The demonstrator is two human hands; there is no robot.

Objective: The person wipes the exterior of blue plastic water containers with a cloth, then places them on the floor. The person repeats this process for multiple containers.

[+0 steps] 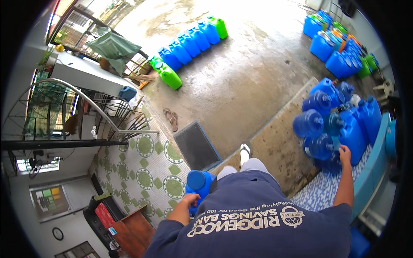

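Note:
My left hand (192,199) is closed at the top of a blue plastic water container (199,181) with a round cap, beside my leg; its handle is mostly hidden. On the right, my right hand (345,154) is at the neck of a clear blue round water bottle (319,147) that lies on its side in a stack. The fingers there are small in view, and I cannot tell how firmly they hold. A blue jerrycan (352,138) stands just beyond that hand.
A row of blue jerrycans (188,45) with green ones (171,76) at its ends stands on the concrete. More jerrycans (342,63) crowd the wall. A black mat (197,146), slippers (171,119), a concrete step (274,145) and a metal railing (96,104) are nearby.

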